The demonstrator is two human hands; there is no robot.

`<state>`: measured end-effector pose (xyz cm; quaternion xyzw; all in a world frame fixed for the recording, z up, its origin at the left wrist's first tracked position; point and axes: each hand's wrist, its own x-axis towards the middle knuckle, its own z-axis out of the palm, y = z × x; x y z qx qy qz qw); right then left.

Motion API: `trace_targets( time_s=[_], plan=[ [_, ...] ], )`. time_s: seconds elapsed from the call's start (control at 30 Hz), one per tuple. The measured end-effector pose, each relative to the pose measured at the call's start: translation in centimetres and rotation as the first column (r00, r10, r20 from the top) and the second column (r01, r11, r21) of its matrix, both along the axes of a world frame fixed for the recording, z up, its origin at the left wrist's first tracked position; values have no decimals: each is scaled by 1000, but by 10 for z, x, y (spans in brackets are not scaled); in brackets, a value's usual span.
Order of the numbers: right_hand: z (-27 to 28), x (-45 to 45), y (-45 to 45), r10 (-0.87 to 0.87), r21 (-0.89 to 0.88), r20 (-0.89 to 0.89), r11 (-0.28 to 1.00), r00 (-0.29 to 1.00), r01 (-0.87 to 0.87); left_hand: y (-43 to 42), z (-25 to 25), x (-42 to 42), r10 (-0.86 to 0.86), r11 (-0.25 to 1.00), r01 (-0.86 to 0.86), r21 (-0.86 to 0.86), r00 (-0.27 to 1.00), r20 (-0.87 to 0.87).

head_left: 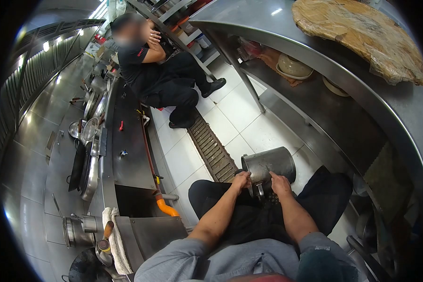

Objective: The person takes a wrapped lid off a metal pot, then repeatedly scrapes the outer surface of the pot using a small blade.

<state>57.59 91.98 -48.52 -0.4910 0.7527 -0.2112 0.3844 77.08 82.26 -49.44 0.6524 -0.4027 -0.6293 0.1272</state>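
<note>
At 12 o'clock, between the knees, a metal pot [278,162] sat tilted; the left hand [242,180] was curled closed on its edge, while the right hand [280,184] lay half-bent against its side, any grip there hard to tell. A towel [122,249] lay at 9 o'clock. At 1, the desk [249,21] partly hid a bowl [336,87] underneath. At 11, beyond the drain grate [211,145], a seated co-worker [138,70] narrowed the aisle.
</note>
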Motion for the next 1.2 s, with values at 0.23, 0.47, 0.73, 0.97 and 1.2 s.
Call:
trace_targets(
  time_s=[0.23, 0.47, 0.73, 0.97, 1.2],
  plan=[
    [-4, -1, -3, 45, 7, -12, 999, 999, -45, 0, -4, 2, -8, 1000, 8, -8, 1000, -2],
    [7, -1, -2, 40, 36, -11, 999, 999, -40, 2, 6, -2, -1, 1000, 1, -1, 1000, 3],
    [4, -3, 3, 51, 42, -52, 998, 997, -49, 8, 2, -3, -38, 998, 40, -43, 998, 44],
    [14, -4, 4, 26, 31, -49, 999, 998, -25, 8, -3, -2, -83, 995, 88, -53, 993, 89],
    [6, -4, 2, 25, 19, -20, 1000, 999, -25, 9, -24, 3, -134, 977, 159, -143, 977, 168]
  ],
)
